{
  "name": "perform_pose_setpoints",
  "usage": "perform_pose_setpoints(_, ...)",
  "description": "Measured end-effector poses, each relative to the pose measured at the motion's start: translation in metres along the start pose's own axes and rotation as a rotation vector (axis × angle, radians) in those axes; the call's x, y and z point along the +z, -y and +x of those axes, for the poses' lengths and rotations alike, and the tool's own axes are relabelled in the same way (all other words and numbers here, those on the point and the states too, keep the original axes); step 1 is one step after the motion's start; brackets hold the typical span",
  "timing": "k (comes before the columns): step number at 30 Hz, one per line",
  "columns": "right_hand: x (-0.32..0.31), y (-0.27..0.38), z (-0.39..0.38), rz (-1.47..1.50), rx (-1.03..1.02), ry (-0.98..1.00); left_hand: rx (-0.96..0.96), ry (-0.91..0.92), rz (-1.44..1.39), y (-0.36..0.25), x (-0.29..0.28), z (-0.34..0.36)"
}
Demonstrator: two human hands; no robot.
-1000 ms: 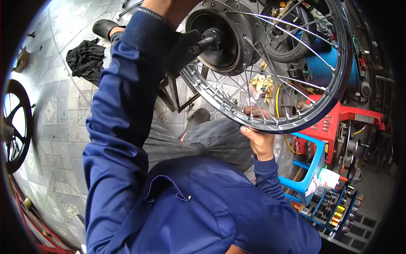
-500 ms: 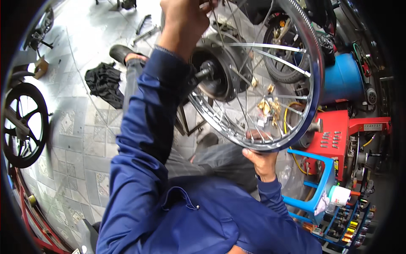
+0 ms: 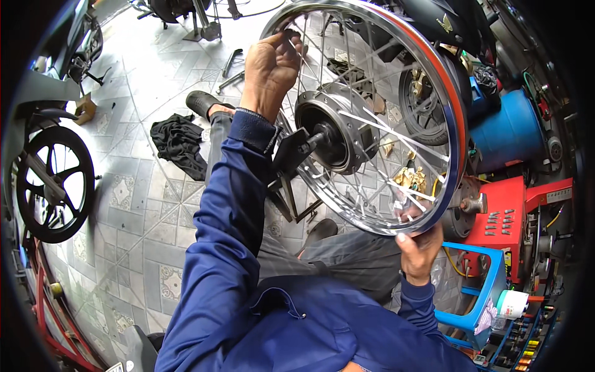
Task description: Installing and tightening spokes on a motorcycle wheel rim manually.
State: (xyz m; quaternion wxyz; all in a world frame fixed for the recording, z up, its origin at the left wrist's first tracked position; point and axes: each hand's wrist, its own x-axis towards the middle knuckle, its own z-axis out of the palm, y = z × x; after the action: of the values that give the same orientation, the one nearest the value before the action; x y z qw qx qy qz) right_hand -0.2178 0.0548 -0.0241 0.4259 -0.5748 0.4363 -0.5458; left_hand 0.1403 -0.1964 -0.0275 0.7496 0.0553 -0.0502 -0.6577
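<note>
Chrome gleamed in the right hand (image 3: 421, 253), its thumb on the near side of the rim (image 3: 457, 124) and its fingers wrapped behind the lower edge. The left hand (image 3: 274, 67) was raised at the rim's upper left, palm half spread and fingers loosely curled beside the metal; whether they pinched anything, I could not tell. Between the two hands, the rim stood tilted around a grey hub (image 3: 338, 141), near a dark stand (image 3: 285, 198) partly behind the left sleeve (image 3: 220, 229). Bright spokes (image 3: 393, 134) already ran from hub to rim in many places, so the lacing looked well along to me; no tyre was on it, and I could not judge whether any spokes were loose or missing. Beyond, crumpled gold wrapping (image 3: 410, 180) and a black cloth (image 3: 178, 144) lay on the tiled floor (image 3: 124, 204). To the right were a red machine (image 3: 496, 229), a blue drum (image 3: 508, 130) and a blue frame (image 3: 493, 285) with a white tub (image 3: 513, 304) beside it. As for writing, the machine's arm bore a pale plate and a dark motorcycle (image 3: 455, 43) carried a small gold emblem, but I could make out no wording on either.
</note>
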Motion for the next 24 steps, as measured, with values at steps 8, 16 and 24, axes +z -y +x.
perform_pose_setpoints(8, 0.04, 0.052, 0.049, -0.178, -0.344, -0.107, 0.845, -0.401, 1.455, -0.02, -0.06, -0.016)
perform_pose_setpoints(16, 0.055, 0.08, 0.078, -0.342, -0.452, -0.015, 0.246, -0.049, 1.143, -0.031, -0.125, -0.003)
perform_pose_setpoints(24, -0.021, 0.035, 0.079, -0.003, -0.337, -0.037, 0.261, -0.06, 1.037, -0.017, -0.134, 0.005)
